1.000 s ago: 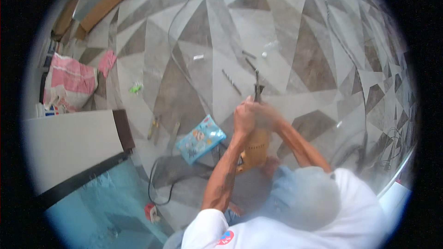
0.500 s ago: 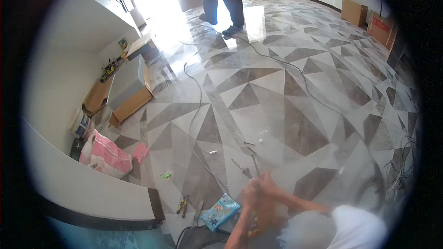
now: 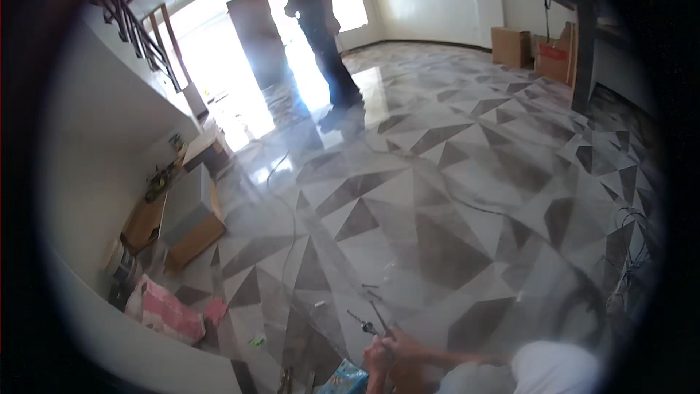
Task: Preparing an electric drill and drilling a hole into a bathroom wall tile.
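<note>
Fingers of our left hand and right hand are curled in, no visible gap, around the base of a slim dark metal rod; blur hides the exact grip. Rod sits low centre, angled up-left from our hands, over the grey-and-brown triangle-patterned tile floor. We see a dark spiral drill bit just left of it, two short dark metal pieces beyond its tip. Shiny blue printed pouch lies near our left hand. Pink-and-white sack is well apart, far left. Person in dark clothing stands across the room.
</note>
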A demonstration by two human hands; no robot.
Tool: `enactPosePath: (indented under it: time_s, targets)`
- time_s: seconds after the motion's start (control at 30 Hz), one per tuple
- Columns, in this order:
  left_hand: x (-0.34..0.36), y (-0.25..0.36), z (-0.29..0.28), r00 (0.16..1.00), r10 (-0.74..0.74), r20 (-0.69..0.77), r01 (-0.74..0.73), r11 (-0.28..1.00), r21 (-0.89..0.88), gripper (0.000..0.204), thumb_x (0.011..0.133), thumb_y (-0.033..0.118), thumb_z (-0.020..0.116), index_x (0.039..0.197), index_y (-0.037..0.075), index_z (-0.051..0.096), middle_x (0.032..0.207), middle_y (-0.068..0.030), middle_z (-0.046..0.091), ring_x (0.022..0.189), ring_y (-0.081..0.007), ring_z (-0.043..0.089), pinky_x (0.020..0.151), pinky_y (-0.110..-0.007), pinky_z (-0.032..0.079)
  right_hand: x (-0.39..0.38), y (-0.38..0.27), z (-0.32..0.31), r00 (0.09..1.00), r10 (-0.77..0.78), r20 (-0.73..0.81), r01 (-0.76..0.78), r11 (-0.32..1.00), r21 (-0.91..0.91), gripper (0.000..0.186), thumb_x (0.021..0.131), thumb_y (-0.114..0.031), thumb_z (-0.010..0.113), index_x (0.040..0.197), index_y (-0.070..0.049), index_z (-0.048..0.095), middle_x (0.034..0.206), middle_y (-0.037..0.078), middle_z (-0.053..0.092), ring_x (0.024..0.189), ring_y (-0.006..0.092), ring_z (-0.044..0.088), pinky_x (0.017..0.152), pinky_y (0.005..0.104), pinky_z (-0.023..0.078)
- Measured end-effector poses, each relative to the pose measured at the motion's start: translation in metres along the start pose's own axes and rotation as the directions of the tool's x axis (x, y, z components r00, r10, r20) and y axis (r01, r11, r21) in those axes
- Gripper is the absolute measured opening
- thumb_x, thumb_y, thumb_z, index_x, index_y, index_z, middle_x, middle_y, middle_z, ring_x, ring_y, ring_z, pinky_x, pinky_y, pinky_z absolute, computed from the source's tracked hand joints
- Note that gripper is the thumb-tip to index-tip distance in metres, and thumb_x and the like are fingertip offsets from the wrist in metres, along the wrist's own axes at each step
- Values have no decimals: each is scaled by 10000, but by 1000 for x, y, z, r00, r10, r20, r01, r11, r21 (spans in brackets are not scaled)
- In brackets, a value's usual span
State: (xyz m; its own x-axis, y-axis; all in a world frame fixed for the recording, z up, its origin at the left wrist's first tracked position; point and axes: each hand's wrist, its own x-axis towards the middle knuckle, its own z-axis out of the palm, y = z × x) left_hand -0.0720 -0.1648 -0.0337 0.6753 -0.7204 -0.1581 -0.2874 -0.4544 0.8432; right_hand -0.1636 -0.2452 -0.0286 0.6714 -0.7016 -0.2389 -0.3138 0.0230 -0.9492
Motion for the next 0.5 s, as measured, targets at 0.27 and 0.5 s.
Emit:
enactPosePath:
  time_s: [0.27, 0.5]
  targets:
    - [16, -12, 2, 960, -265, 89, 278, 935, -221, 525, 937, 390, 408, 822, -53, 666, 614, -80, 588, 587, -173, 568, 528, -381, 443, 10, 32, 8, 997, -36, 74, 37, 999, -2, 426, 892, -278, 566, 1218, -15, 483, 1101, 208, 609, 1077, 325, 589, 938, 407, 445]
    - [9, -7, 4, 982, -189, 4, 186, 966, -179, 521, 928, 368, 405, 911, -81, 668, 691, -165, 660, 688, -235, 643, 636, -416, 474, 6, 24, 7, 999, -30, 39, 31, 999, -41, 394, 894, -310, 554, 1167, -29, 514, 1056, 189, 629, 1039, 318, 610, 913, 406, 460]
